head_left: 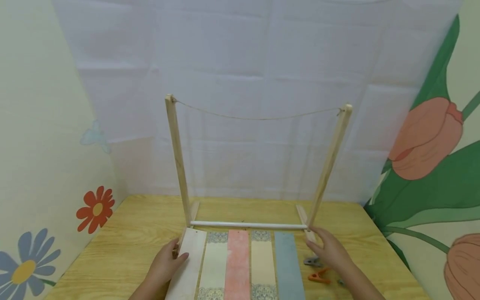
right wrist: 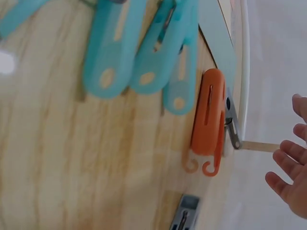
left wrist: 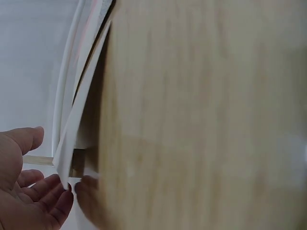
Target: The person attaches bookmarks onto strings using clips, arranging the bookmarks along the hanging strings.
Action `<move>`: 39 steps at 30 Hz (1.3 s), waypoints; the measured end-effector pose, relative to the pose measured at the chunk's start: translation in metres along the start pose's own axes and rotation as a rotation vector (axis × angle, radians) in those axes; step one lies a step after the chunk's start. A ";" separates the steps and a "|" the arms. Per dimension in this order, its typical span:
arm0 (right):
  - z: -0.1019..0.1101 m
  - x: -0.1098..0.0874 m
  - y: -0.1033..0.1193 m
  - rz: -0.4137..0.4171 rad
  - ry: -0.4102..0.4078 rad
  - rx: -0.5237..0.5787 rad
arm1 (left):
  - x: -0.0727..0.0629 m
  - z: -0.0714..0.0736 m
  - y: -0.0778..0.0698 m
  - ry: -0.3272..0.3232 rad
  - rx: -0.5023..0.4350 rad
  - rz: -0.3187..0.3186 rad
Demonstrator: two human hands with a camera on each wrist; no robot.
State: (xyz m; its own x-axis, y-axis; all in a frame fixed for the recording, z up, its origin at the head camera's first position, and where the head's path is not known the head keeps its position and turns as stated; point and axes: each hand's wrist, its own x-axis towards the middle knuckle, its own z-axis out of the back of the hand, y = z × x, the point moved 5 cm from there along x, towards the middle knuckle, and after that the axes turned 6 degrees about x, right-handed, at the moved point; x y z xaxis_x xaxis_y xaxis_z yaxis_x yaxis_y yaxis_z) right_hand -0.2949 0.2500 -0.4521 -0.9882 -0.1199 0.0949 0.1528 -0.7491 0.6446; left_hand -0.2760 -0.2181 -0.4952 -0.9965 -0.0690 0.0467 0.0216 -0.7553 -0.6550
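Observation:
Several long paper strips lie side by side on the table: a white strip [head_left: 187, 263], two pale ones with lace-patterned ends, a pink strip [head_left: 238, 266] and a blue strip [head_left: 289, 266]. My left hand [head_left: 168, 259] is at the white strip's left edge, thumb over its face in the head view. In the left wrist view the fingertips meet the edge of this strip [left wrist: 80, 112], tilted up from the wood, and the thumb stands apart. My right hand [head_left: 331, 249] reaches to the right foot of a wooden frame [head_left: 331, 162], fingers loosely extended, holding nothing.
Twine [head_left: 258, 118] sags between the frame's post tops, and a white rod [head_left: 247, 225] joins their bases. Beside the blue strip lie an orange clip [head_left: 318, 276] and a grey clip [head_left: 311, 261]. Teal clips [right wrist: 115, 52] show in the right wrist view. A white sheet hangs behind.

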 end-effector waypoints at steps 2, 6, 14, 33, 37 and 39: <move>0.001 -0.002 -0.003 -0.014 0.007 0.002 | -0.001 -0.001 0.002 -0.004 0.001 0.012; 0.003 -0.007 -0.011 -0.031 0.017 -0.006 | -0.003 -0.003 0.007 -0.002 -0.004 0.026; 0.008 -0.020 -0.032 -0.075 0.039 0.002 | -0.004 -0.010 0.007 -0.004 -0.056 0.002; 0.022 -0.057 -0.087 -0.217 0.125 -0.015 | -0.008 -0.011 0.004 -0.022 0.112 0.017; 0.018 -0.059 -0.097 -0.269 0.163 0.012 | -0.007 -0.009 0.006 -0.028 0.110 0.025; 0.016 -0.060 -0.101 -0.296 0.182 0.026 | -0.007 -0.009 0.006 -0.027 0.114 0.026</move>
State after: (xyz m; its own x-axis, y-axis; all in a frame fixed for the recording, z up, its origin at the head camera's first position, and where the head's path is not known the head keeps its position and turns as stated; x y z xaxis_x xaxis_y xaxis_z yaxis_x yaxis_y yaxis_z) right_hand -0.2512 0.3433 -0.5104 -0.9719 -0.0157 -0.2348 -0.1433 -0.7521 0.6433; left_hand -0.2694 -0.2166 -0.5062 -0.9930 -0.1058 0.0518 0.0581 -0.8224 -0.5659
